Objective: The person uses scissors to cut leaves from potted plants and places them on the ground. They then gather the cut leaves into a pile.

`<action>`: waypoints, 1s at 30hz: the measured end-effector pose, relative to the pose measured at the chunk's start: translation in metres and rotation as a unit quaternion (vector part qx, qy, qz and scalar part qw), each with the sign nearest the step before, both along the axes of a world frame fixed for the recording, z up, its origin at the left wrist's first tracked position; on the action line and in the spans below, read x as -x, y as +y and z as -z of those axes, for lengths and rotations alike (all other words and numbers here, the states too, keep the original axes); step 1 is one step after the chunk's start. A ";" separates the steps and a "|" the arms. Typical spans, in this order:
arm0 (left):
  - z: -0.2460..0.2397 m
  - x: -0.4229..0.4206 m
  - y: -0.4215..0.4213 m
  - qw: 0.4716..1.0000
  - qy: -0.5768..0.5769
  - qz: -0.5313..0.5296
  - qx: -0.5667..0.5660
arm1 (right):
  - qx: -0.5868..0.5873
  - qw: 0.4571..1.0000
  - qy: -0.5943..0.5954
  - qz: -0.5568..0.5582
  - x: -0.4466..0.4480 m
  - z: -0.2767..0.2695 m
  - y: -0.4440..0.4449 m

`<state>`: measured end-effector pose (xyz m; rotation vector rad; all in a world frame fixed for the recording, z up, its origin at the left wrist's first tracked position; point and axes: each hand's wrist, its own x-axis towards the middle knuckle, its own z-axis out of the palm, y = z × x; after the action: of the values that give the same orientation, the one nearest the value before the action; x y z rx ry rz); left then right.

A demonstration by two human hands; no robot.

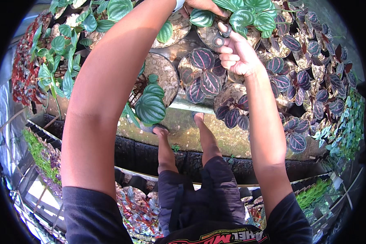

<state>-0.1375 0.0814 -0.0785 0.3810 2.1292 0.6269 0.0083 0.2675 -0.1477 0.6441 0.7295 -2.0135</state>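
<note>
At the top edge, my left hand (206, 5) reaches into a potted plant with striped green leaves (242, 19). A pale band (178, 4) circles that wrist. The frame's edge cuts off part of this hand, so its grip is hidden. Close by on the right, my right hand (236, 52) is turned palm up, beside the same plant. Dark rings or sleeves (218, 41) encircle its thumb and forefinger, which stand apart. Whether they belong to a tool cannot be seen. The other fingers are curled. Wood chips (209, 33) cover the soil of that pot.
Below my hands are potted dark-leaved plants with pink veins (202, 59). Another pot (163, 79) bears striped green leaves beside my left forearm. Trailing red-leaved plants (28, 58) hang at far left. My feet stand on a mossy ledge (186, 131) with a dark trough (140, 152) behind.
</note>
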 end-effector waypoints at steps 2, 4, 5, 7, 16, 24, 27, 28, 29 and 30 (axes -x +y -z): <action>0.010 0.002 -0.003 0.999 0.042 -0.002 -0.028 | -0.006 1.000 0.004 0.008 -0.001 0.000 0.000; 0.020 0.011 -0.001 0.999 0.018 0.041 -0.021 | 0.008 1.000 0.013 0.009 -0.005 0.000 0.001; 0.024 0.016 -0.001 0.998 0.007 0.061 -0.017 | 0.026 0.999 0.021 0.004 -0.009 -0.001 0.002; 0.032 0.025 -0.005 0.998 -0.044 0.038 -0.015 | 0.012 1.000 0.017 0.003 -0.016 0.000 0.003; 0.031 0.024 -0.010 0.998 0.032 0.049 -0.006 | 0.038 0.999 0.013 0.026 -0.009 0.001 0.002; 0.053 0.028 -0.008 0.954 0.239 0.181 0.009 | 0.106 0.994 0.011 0.019 -0.001 0.008 -0.004; 0.072 0.033 -0.007 0.939 0.302 0.165 0.022 | 0.165 0.986 0.018 0.007 -0.021 0.000 -0.001; 0.078 0.033 -0.005 0.937 0.315 0.154 0.016 | 0.155 0.987 0.020 0.018 -0.028 -0.004 0.001; 0.083 0.033 -0.006 0.934 0.327 0.144 0.008 | 0.155 0.987 0.026 0.029 -0.034 -0.007 0.001; 0.087 0.033 -0.009 0.949 0.294 0.111 -0.006 | 0.140 0.989 0.029 0.045 -0.035 -0.009 0.002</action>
<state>-0.1708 0.0724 -0.1653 0.8905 2.5888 0.4250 0.0436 0.2690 -0.1383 0.4603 0.4443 -2.1741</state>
